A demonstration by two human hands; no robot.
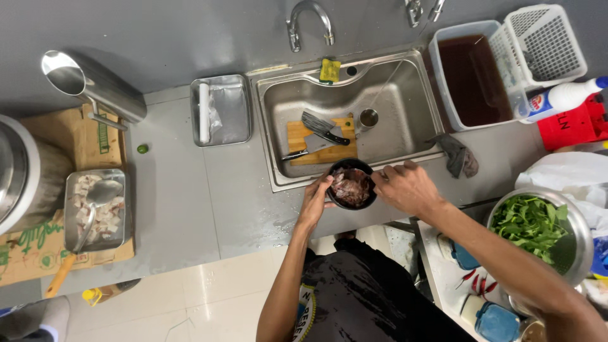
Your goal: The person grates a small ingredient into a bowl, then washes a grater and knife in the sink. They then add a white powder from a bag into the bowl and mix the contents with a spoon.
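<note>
Centre of the frame, at the sink's near rim: black bowl [351, 185] of raw meat pieces, gripped by both hands, likely so any drips fall into the basin. Left hand [315, 201] closes on its left rim; right hand [405, 188] clasps the right rim. Just above, inside the sink [405, 136]: wooden cutting board [320, 142] bearing a cleaver [324, 128]. Lower right: metal colander of greens [538, 228]. Left table [183, 190]: tray of diced meat [95, 209].

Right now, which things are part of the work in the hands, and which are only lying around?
In hand:
left hand
right hand
black bowl of meat pieces

Lying about:
cutting board and cleaver in sink
yellow sponge
bowl of greens
tray of cubes
</note>
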